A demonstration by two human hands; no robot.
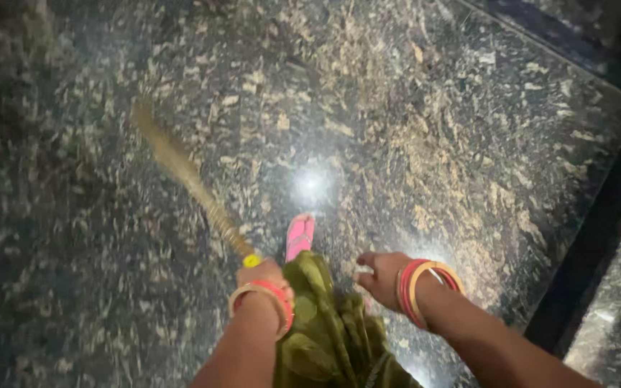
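Gripped the broom (192, 187) in the closed fingers of the left hand (264, 276) at lower centre, bristles slanting to the upper left over the stone floor (468, 144), right hand (382, 276) empty, fingers loosely curled, out for balance.

There was one broom (188, 179), one pink sandal (300, 236) and one green garment (328, 330). Two hands showed, the left hand (264, 274) and the right hand (382, 276), each wrist with bangles.

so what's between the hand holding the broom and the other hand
In the head view, olive-green cloth hangs between the left hand, gripping the broom, and the empty right hand. A pink sandal shows just beyond it on the floor.
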